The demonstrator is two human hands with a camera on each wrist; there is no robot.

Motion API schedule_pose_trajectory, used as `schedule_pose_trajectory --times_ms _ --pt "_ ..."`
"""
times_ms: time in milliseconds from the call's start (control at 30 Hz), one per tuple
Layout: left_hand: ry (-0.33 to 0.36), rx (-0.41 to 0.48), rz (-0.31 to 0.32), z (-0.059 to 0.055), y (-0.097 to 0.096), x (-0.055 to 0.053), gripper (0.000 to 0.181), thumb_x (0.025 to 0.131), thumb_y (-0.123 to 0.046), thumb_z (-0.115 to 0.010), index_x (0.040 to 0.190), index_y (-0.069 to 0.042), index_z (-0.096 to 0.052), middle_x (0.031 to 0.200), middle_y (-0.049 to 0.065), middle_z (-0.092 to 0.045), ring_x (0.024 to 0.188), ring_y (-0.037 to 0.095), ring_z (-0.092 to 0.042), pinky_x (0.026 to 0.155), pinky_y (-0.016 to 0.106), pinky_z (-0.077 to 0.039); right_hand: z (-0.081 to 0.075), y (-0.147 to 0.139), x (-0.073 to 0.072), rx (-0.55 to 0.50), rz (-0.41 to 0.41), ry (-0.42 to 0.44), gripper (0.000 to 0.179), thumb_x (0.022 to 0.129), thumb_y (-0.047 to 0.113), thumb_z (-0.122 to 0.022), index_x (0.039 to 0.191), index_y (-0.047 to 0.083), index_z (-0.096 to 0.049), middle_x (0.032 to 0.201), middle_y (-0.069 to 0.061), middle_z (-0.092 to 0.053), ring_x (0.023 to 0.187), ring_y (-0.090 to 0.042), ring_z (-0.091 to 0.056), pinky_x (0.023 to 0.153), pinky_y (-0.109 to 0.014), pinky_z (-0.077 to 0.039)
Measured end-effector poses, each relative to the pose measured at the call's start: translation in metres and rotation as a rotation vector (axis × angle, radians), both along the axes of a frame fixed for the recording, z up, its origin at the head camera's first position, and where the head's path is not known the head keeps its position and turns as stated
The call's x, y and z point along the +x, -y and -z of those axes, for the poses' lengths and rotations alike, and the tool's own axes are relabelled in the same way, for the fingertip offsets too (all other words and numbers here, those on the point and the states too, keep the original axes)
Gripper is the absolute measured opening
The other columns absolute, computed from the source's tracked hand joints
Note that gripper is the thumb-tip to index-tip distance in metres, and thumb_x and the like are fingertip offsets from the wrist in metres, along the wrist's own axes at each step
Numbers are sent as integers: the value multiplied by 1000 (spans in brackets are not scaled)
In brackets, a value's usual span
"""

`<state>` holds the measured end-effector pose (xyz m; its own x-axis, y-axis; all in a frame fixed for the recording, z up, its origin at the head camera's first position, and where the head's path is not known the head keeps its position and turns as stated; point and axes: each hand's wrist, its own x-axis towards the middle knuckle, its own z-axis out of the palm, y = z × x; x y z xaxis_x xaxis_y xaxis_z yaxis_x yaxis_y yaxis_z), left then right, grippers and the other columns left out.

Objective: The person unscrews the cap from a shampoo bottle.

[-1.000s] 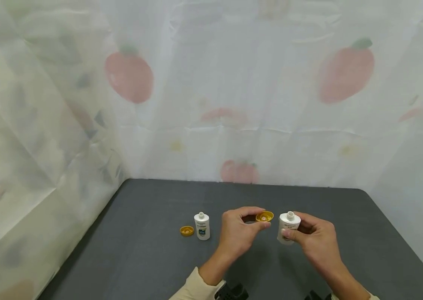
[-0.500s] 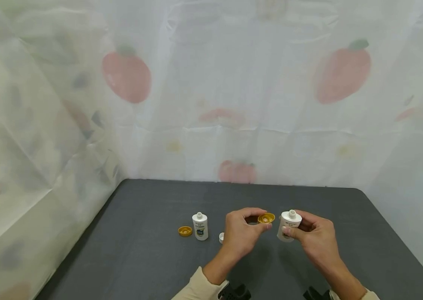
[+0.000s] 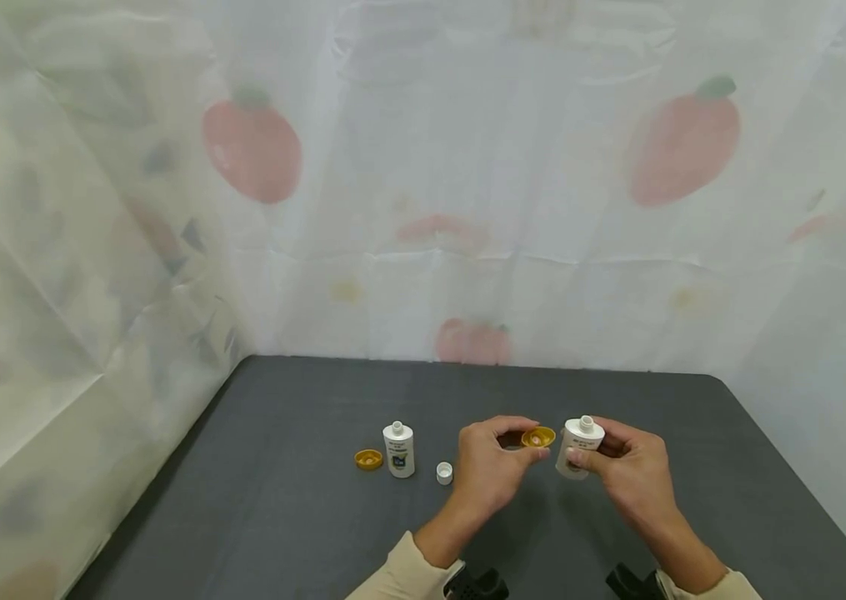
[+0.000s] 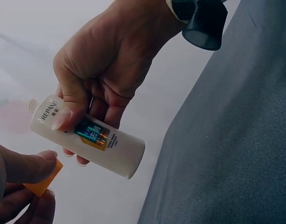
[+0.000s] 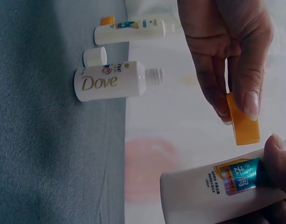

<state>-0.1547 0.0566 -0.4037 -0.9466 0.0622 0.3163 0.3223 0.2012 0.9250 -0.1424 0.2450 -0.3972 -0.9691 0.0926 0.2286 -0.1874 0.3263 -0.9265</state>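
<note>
Between thumb and fingers, my left hand (image 3: pixel 488 467) pinches an orange-gold flip cap (image 3: pixel 538 437), its hollow underside facing up in the head view. Just to the right, my right hand (image 3: pixel 628 468) grips a white shampoo bottle (image 3: pixel 574 457) with its bare neck up. The thumb lies across the front, and a blue-green label (image 5: pixel 240 175) shows in the right wrist view. Cap and bottle are close together but apart. Part of the bottle's back is hidden by the right fingers.
Left of the hands, a similar uncapped bottle (image 3: pixel 398 451) stands on the dark table (image 3: pixel 280 533), beside another gold cap (image 3: pixel 368 459). A small white cap (image 3: pixel 444 473) lies nearer. An uncapped Dove bottle (image 5: pixel 108 81) appears in the right wrist view. Printed curtains hang behind.
My left hand has moved slightly right with the gold cap, closer to the bottle. The white cap has come into view from behind it. The right hand stays nearly still.
</note>
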Motion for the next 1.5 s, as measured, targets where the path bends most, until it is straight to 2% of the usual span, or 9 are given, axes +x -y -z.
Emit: schedule_pose_trajectory --times_ms 133,333,433,700,800,1200,1500 --pt "12 -8 -17 3 -2 -1 25 81 -8 -89 104 -11 -83 104 5 -81 93 11 -77 75 14 -59 3 -1 -2 10 11 -9 48 82 -7 -83 128 -11 -68 104 -13 -80 86 7 -71 75 -18 -61" --pt "12 -41 -46 9 -6 -4 25 80 -7 -90 104 -11 -83 102 4 -81 91 9 -76 74 14 -59 8 -3 -6 1 38 -3 48 82 -8 -83 128 -10 -68 105 -6 -80 89 9 -69 76 -16 -60" --pt "11 -61 -57 12 -7 -4 25 80 -8 -90 104 -11 -83 101 3 -81 90 8 -76 74 13 -58 11 -4 -7 -3 41 -4 48 82 -8 -83 128 -11 -68 105 -7 -80 88 9 -69 76 -15 -60" --pt "10 -67 -71 20 -13 -5 26 78 -4 -90 103 -11 -83 99 3 -81 88 7 -75 72 13 -57 17 -5 -10 18 42 -5 46 84 -9 -80 128 -11 -68 115 -27 -75 89 11 -67 76 -15 -59" --pt "0 -74 -76 22 -15 -7 26 78 -3 -90 102 -10 -83 98 4 -81 87 7 -75 72 13 -57 18 -6 -11 27 46 -2 46 84 -10 -80 128 -11 -68 118 -31 -73 88 12 -66 76 -14 -59" --pt "-3 -122 -73 32 -24 -11 25 79 -2 -89 103 -6 -82 97 6 -81 85 7 -75 72 13 -57 23 -9 -12 28 47 16 46 85 -10 -79 129 -12 -67 119 -32 -72 88 13 -66 76 -13 -58" --pt "1 -190 -102 41 -27 -14 24 77 -3 -90 99 -7 -82 93 4 -81 82 6 -74 71 14 -57 28 -11 -14 19 41 -1 46 83 -10 -80 127 -12 -68 116 -31 -74 88 11 -67 75 -14 -59"
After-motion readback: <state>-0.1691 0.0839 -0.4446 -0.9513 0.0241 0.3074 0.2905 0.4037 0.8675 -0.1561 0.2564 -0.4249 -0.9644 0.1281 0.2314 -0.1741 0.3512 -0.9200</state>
